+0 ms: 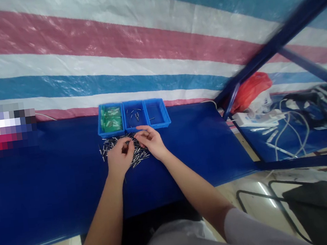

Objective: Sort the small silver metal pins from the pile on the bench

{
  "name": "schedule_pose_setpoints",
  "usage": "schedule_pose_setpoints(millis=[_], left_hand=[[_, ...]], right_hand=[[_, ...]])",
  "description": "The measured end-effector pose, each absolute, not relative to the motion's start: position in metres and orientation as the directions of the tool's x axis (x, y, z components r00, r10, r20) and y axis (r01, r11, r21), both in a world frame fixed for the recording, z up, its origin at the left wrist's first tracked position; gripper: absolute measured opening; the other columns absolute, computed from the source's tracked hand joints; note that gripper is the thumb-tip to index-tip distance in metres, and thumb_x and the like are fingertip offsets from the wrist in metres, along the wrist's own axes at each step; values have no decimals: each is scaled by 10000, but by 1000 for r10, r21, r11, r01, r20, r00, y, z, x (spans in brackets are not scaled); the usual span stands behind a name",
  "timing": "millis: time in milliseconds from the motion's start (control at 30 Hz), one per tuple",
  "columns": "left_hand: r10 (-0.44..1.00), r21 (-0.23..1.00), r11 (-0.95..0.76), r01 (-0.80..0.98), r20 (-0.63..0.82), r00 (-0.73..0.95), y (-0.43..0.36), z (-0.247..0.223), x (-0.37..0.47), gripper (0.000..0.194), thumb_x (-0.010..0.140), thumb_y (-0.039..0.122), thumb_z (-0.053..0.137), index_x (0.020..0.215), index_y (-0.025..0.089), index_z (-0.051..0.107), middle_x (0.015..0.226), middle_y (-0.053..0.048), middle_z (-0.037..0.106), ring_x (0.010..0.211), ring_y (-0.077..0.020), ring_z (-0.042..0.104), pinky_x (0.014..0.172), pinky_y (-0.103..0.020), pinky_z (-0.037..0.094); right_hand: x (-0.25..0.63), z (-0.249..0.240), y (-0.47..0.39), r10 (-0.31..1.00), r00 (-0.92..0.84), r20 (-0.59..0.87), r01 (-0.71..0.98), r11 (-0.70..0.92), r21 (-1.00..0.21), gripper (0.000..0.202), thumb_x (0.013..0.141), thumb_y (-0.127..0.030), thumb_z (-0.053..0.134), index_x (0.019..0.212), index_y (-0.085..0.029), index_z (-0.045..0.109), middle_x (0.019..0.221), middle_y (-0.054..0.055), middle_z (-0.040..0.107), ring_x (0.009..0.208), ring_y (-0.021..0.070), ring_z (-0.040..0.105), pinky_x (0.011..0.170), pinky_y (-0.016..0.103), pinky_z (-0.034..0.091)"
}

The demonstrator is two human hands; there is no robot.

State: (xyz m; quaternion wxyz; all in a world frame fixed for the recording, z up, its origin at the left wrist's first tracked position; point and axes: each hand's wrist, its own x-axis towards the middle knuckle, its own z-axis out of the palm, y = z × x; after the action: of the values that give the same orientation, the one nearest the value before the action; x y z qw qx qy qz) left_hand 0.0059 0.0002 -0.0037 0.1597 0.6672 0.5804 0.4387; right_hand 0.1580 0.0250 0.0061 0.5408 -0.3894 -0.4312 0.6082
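I log from the blue trays [133,116]: just in front of them lies the pile of metal pins [115,147] — left hand [120,157] curled over it, fingers pinching a pin; right hand [151,140] beside it, fingertips closed on pins — both resting on the pile.

A makeshift small-parts workshop or assembly station. A workbench [54,183] is covered in blue sheeting, and a striped red, white and blue tarpaulin [130,43] hangs behind it as a wall. Three small blue plastic parts bins [133,116] stand in a row at the back of the bench, with a loose pile of small metal pins [125,151] in front of them. To the right, a blue metal frame [275,41] borders a second surface holding a power strip [255,120], white cables [289,131] and a red plastic bag [250,88].
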Motion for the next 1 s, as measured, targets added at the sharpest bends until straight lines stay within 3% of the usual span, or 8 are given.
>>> schedule_pose_setpoints(millis=[167, 367, 633, 767, 1000], left_hand=[[903, 727, -299, 618, 424, -62, 0, -4, 7, 242, 877, 388, 594, 1025, 223, 690, 600, 59, 548, 535, -77, 512, 634, -206, 428], [910, 721, -303, 624, 412, -34, 1, -3, 7, 235, 878, 394, 597, 1001, 223, 702, 594, 57, 556, 536, -77, 518, 625, -207, 423], [885, 689, -352, 634, 465, -13, 1, -4, 6, 212, 891, 378, 591, 959, 213, 705, 581, 59, 530, 535, -72, 509, 618, -202, 408], [883, 705, -354, 614, 468, -28, 1, -7, 5, 206, 885, 372, 602, 980, 218, 701, 572, 68, 508, 528, -68, 499, 612, -199, 402], [885, 711, -336, 618, 463, -52, 2, -8, 5, 223, 887, 383, 605, 1019, 228, 697, 572, 70, 509, 522, -71, 494, 610, -199, 401]], right_hand=[[155, 4, 24, 993, -108, 46, -253, 17, -967, 433, 683, -439, 834, 1000, -208, 652, 814, 8, 722, 619, 111, 607, 587, 254, 507], [159, 2, 25, 989, -34, 143, -165, 135, -977, 389, 739, -413, 804, 1039, -212, 661, 871, 25, 738, 824, 159, 695, 795, 311, 542], [158, 18, 22, 969, 13, 249, -134, 248, -959, 356, 779, -366, 785, 1068, -220, 636, 879, 22, 727, 818, 157, 687, 769, 312, 546], [156, 31, 29, 949, -48, 311, -85, 306, -948, 383, 797, -356, 769, 1129, -238, 620, 875, 14, 698, 795, 149, 667, 753, 310, 554], [158, 22, 41, 914, -110, 390, -12, 391, -920, 268, 824, -311, 748, 1060, -223, 660, 865, 14, 703, 740, 132, 624, 710, 297, 523]])
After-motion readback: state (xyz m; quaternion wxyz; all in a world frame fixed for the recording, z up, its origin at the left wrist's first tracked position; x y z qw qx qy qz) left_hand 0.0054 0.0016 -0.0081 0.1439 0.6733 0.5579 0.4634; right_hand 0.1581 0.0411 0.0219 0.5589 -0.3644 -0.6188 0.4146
